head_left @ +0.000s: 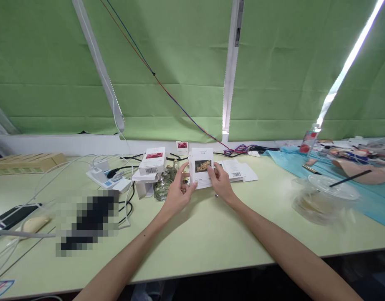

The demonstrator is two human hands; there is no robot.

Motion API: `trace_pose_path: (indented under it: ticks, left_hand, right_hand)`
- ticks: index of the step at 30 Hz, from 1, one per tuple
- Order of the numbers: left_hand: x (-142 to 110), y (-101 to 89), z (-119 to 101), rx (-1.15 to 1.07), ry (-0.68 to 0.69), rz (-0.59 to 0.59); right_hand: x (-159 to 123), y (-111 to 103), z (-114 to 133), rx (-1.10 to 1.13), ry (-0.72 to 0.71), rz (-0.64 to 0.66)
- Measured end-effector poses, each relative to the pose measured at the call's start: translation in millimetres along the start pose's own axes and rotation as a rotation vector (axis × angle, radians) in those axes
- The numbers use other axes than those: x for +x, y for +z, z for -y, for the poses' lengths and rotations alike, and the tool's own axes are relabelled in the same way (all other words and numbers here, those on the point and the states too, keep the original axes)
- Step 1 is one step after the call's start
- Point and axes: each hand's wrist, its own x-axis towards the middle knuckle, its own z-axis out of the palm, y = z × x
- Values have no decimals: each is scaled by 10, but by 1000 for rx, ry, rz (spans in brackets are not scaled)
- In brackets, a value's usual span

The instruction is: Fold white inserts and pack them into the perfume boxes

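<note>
Forearms (142, 238), bare, lie nearest, cut off by the lower edge. Left hand (176, 194) half curls, thumb and fingers holding the left side of a white card pack (201, 154); right hand (223, 182) pinches its right side, thumb across the front. Pack tilts up above mid-table: flat, rectangular, flower photo, small print illegible. Rounded glass vessel (161, 191) sits partly hidden by the left hand. Dark object (95, 213) pixelated. Pale green tabletop (186, 246); creased green blinds (180, 54) behind.
</note>
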Motion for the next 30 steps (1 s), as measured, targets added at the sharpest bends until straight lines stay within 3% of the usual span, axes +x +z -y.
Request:
trace_pose_path:
  ticks: [17,23,30]
  left_hand:
    - [16,-7,-48,-58,-54,-136]
    - [18,-24,-15,29,14,-88]
    - [6,-9,28,228,32,25]
  right_hand:
    - [-55,15,31,-118,-173,73]
    - [-50,7,53,-168,-227,40]
    - [-43,0,49,-155,-140,1]
